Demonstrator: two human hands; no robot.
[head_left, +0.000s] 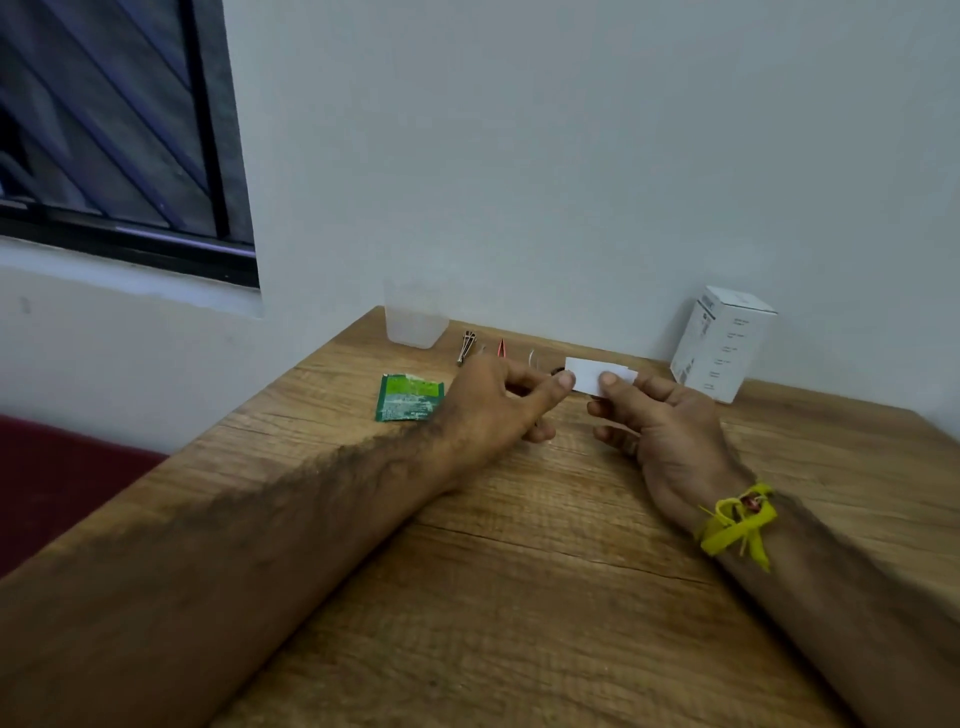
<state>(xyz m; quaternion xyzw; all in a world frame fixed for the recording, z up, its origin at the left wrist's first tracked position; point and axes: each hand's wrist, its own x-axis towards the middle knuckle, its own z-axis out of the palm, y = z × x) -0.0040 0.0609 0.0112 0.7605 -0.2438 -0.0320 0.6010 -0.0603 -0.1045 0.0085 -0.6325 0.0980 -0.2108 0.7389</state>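
Above the table (467, 597), a white strip (586, 370) is pinched at either end by the left hand (493, 410) and the right hand (670, 426); even tension should be kept so nothing tears.

I'm looking at a wood-grain desk (519, 597) set against the wall. At its far left corner stands a clear plastic container (415, 322). Just right of it, along the back edge, lie a small metal tool (467, 347), a thin red piece (501, 347) and a pale bit of wire (532, 357), all too small for me to identify. A green sachet (409, 397) lies flat, nearer to me. A white box (724, 345) stands upright at the far right.
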